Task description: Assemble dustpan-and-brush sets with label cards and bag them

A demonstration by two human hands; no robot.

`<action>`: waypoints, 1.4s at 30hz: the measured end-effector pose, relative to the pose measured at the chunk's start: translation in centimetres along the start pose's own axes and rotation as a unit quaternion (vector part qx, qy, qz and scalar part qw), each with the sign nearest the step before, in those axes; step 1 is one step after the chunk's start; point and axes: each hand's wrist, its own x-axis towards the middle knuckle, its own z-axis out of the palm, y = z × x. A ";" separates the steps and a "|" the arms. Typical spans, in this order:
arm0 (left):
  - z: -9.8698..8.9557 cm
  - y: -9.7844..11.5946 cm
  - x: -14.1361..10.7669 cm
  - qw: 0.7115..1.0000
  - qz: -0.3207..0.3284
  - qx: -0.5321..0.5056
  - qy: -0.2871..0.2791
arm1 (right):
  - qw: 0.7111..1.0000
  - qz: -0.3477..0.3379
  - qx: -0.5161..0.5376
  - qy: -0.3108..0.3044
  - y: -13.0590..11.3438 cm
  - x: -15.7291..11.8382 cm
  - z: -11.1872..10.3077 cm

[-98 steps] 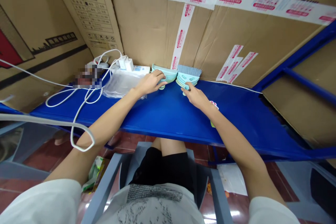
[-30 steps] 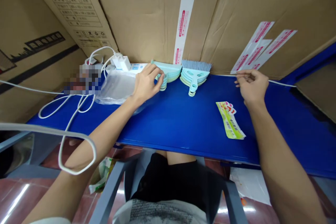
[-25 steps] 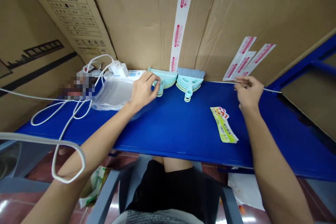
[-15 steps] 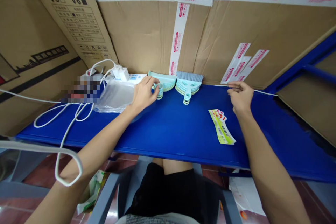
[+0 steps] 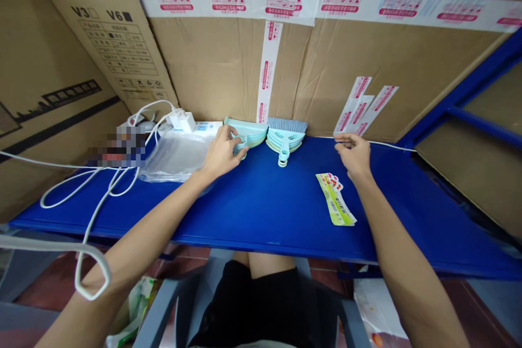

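At the back of the table, a stack of mint-green dustpans (image 5: pixel 256 131) lies with its handles towards me. My left hand (image 5: pixel 223 153) has its thumb and fingers curled around those handles, partly hiding them. Right beside it is a stack of small hand brushes (image 5: pixel 286 138) with grey bristles and pale green and blue handles. Off to the right, my right hand (image 5: pixel 355 156) hovers near the cardboard with fingers loosely extended and nothing visible in them. Below it, a fanned set of yellow-green printed cards (image 5: pixel 336 201) lies on the table.
Clear plastic bags (image 5: pixel 173 157) lie left of my left hand on the blue table (image 5: pixel 261 206). Behind them sits a white power strip (image 5: pixel 207 128) with a plugged-in charger (image 5: pixel 183 120). White cables (image 5: pixel 87 217) loop across the left. Cardboard (image 5: pixel 220 65) walls the back.
The view has tilted up and shifted slightly right. My left hand stays at the dustpan handles, its thumb a little lower. The right hand has moved slightly nearer the cards.
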 end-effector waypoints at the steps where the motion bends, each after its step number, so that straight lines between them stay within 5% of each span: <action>1: 0.0 0.0 0.0 1.000 0.002 -0.002 0.003 | 1.000 -0.002 -0.008 -0.010 0.0 0.0 0.0; 16: -0.2 0.0 0.1 1.000 0.001 -0.004 0.019 | 0.996 -0.023 -0.058 -0.057 -0.3 -0.6 0.1; 23: 0.3 -0.5 0.5 0.995 0.018 -0.061 0.071 | 0.996 -0.018 -0.059 -0.058 -1.0 -0.8 0.0; 29: -1.2 -0.4 0.7 0.989 0.041 -0.040 0.134 | 0.997 -0.017 -0.054 -0.044 -1.5 -0.9 -0.2; 37: -3.5 1.9 0.5 0.961 0.166 0.045 0.216 | 0.996 -0.016 -0.065 -0.052 -2.0 -1.2 -0.3; 42: -4.6 6.2 -1.4 0.894 0.352 0.072 0.268 | 0.996 -0.016 -0.066 -0.055 -2.3 -1.3 -0.3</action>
